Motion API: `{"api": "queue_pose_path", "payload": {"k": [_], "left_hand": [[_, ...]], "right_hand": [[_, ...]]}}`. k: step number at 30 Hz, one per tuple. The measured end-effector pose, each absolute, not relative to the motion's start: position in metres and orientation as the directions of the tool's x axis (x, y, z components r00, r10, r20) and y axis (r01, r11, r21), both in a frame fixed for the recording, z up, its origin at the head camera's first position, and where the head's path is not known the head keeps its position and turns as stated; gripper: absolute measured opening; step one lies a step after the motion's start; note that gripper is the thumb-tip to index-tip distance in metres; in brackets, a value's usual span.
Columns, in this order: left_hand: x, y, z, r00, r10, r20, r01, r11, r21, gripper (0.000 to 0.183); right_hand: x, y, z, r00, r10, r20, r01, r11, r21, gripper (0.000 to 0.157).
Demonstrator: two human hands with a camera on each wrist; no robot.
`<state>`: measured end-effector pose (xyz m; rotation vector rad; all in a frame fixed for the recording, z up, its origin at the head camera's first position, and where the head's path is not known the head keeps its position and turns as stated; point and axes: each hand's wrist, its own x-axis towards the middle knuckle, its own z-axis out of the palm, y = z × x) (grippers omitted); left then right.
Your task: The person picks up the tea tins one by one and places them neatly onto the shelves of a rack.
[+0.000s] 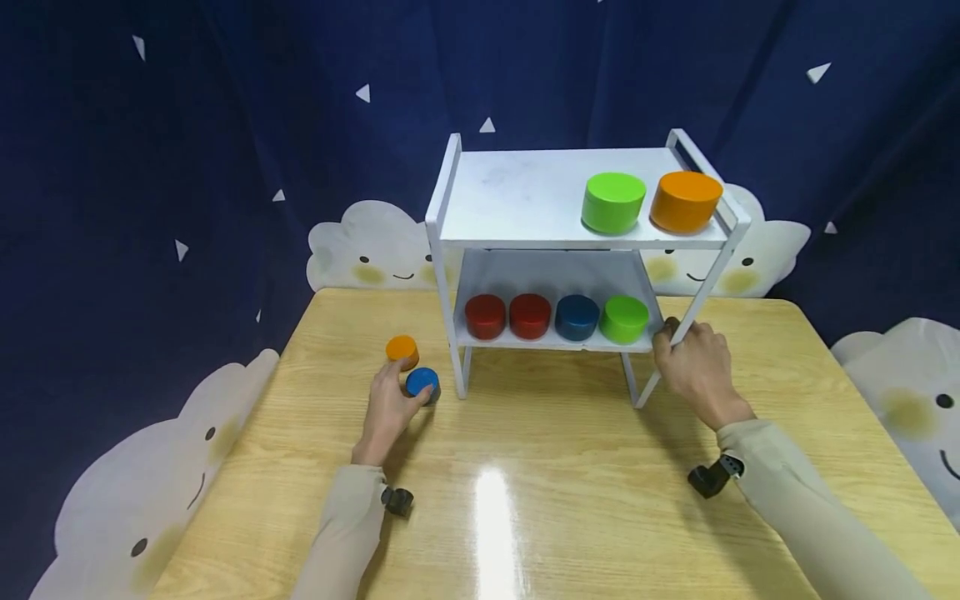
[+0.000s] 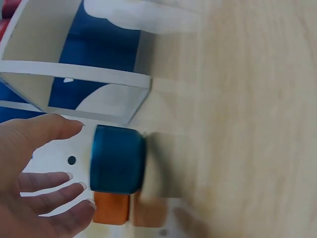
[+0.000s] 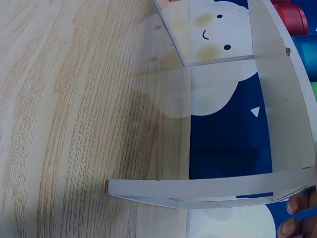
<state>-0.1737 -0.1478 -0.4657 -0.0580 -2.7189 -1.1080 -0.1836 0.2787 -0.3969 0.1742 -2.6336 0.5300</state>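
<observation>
My left hand (image 1: 388, 408) is around the near side of a blue round tin (image 1: 422, 382) on the table. In the left wrist view its thumb and fingers (image 2: 45, 181) are spread, with a gap before the blue tin (image 2: 118, 159). An orange tin (image 1: 402, 352) stands just behind the blue one, close to the fingertips. My right hand (image 1: 697, 367) grips the white two-tier shelf (image 1: 525, 196) by its right side, at the lower tier beside the slanted leg. Only a few right fingertips (image 3: 297, 202) show in the right wrist view, at the shelf's edge.
On the lower tier stand two red tins (image 1: 485, 317), a dark blue tin (image 1: 577, 318) and a green tin (image 1: 625, 320). The upper tier carries a green tin (image 1: 613, 202) and an orange tin (image 1: 686, 202) at its right end. Behind the wooden table (image 1: 555, 467) hangs a navy curtain (image 1: 300, 108).
</observation>
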Motion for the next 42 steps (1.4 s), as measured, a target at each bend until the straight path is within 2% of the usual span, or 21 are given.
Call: {"api": "queue_pose_path", "payload": {"k": [11, 32, 42], "left_hand": [[-0.178, -0.143, -0.486, -0.965, -0.016, 0.263, 0.171, 0.723, 0.669, 0.062], [-0.179, -0.143, -0.503, -0.974, -0.066, 0.215, 0.115, 0.677, 0.727, 0.065], [-0.177, -0.146, -0.509, -0.971, -0.072, 0.226, 0.129, 0.642, 0.756, 0.065]], "right_hand": [[-0.183, 0.278, -0.398, -0.909, -0.019, 0.416, -0.176, 0.922, -0.345, 0.036], [-0.182, 0.277, -0.396, -0.913, -0.016, 0.407, -0.168, 0.925, -0.340, 0.037], [-0.181, 0.275, -0.397, -0.905, -0.017, 0.424, -0.181, 0.920, -0.348, 0.038]]}}
